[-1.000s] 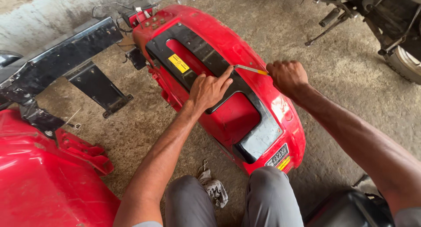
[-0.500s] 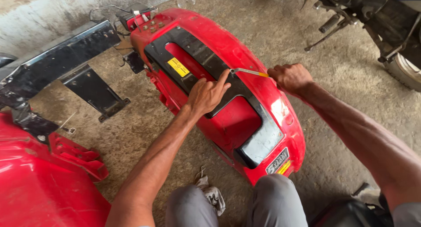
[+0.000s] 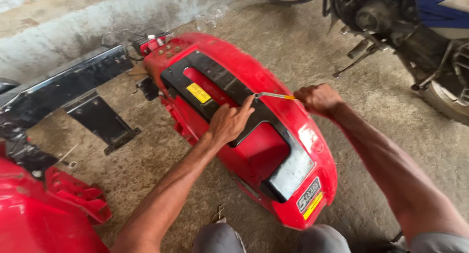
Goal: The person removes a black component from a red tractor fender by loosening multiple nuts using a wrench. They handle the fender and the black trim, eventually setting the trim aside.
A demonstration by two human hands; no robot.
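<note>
The right hand (image 3: pixel 318 97) clenched a yellow-handled screwdriver (image 3: pixel 273 95), its tip at the red scooter body panel (image 3: pixel 273 150). The left hand (image 3: pixel 229 122), grip released, rested flat on the panel's black trim (image 3: pixel 215 74).

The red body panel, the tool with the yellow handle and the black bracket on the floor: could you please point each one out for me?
red body panel (image 3: pixel 273 77), head view, on its bare upper right edge.
tool (image 3: pixel 271 95), head view, on its metal shaft, between the two hands.
black bracket (image 3: pixel 100 118), head view, on its flat plate.
</note>
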